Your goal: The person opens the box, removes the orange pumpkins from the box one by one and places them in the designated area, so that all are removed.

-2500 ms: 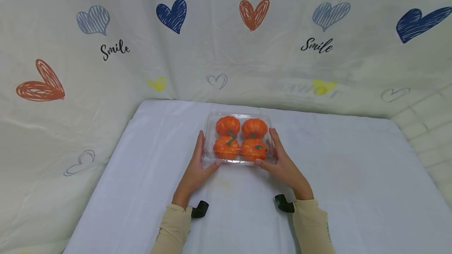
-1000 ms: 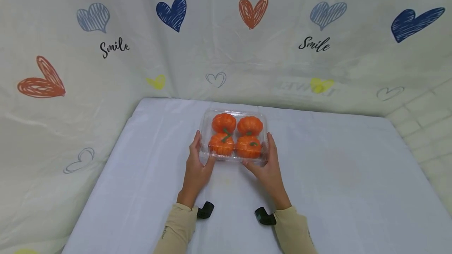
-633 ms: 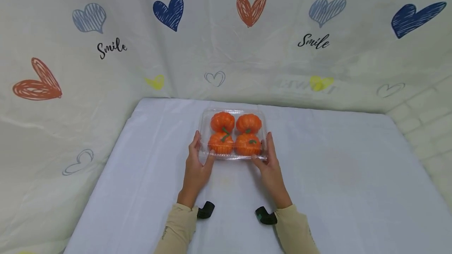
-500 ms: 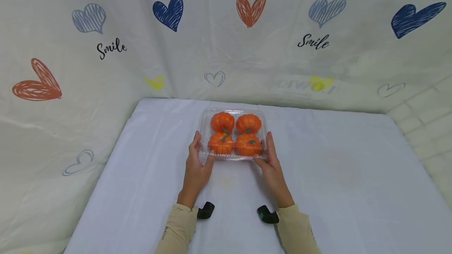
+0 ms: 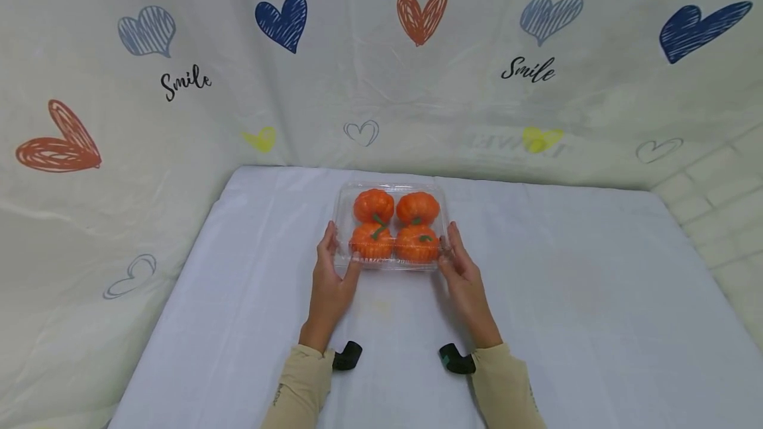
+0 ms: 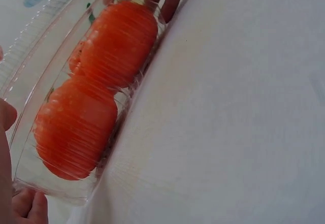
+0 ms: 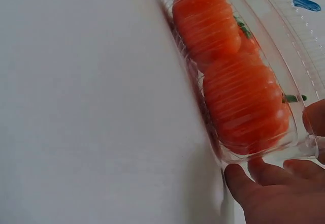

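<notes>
A clear plastic clamshell box, its lid down, sits at mid-table with several small orange pumpkins inside, their stems green. My left hand holds its left side, fingers along the wall and thumb at the front edge. On the opposite side my right hand holds the right end, thumb at the front corner. In the right wrist view, the fingertips touch the low end wall while the thumb lies against the lid edge. The left wrist view shows the box's ribbed front and two pumpkins behind it.
A white cloth covers the table. Behind it and along the left hangs a pale curtain printed with hearts and "Smile". Black wrist-worn pieces stick out by both beige sleeves.
The box has shifted slightly left since the earliest frame. Lately my right thumb has slid rightward along the front edge to the corner; my left hand keeps its hold.
</notes>
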Tool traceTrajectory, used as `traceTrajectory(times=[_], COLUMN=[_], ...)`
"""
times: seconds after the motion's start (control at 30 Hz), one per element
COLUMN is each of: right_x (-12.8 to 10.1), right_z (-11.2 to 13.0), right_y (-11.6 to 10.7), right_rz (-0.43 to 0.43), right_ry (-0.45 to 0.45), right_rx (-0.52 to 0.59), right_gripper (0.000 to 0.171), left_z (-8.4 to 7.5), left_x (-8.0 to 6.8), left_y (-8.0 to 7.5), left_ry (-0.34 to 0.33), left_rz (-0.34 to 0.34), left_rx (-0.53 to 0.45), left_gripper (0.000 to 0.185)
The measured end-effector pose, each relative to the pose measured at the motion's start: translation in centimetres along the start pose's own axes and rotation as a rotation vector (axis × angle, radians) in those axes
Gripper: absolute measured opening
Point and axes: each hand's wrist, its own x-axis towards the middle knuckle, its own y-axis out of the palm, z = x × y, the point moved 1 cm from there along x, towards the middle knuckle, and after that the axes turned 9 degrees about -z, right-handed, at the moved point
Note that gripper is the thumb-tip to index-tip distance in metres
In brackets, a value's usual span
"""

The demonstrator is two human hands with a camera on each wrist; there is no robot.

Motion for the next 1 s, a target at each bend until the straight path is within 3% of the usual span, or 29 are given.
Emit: traceTrajectory(times=[0.2,0.37,0.5,0.73,1.0], right_x=[-0.1,0.2,0.7,1.8,4.7], right_z=[0.6,1.3,1.7,3.5,5.9], right_y=[-0.4,-0.5,-0.6,-1.5,-2.7], right_rz=[-0.050,-0.052,-0.056,-0.069,0.012], right_ry=[-0.045,-0.056,-0.076,-0.108,-0.190], right_rx=[-0.036,-0.035,-0.035,-0.110,-0.149], right_gripper=[0.061,0.059,0.056,0.051,0.054], left_z=[-0.2,0.0,0.4,0.7,0.6], left_x=[0.1,0.4,0.6,1.1,1.3], left_y=[-0.1,-0.5,-0.9,-1.3,-1.8], left_ry=[0.023,-0.019,-0.068,-0.076,-0.084], left_rz=[-0.055,-0.056,-0.008,0.098,0.201], left_rx=[-0.055,-0.063,-0.040,0.008,0.067], left_gripper=[0.090,0.102,0.108,0.126,0.131])
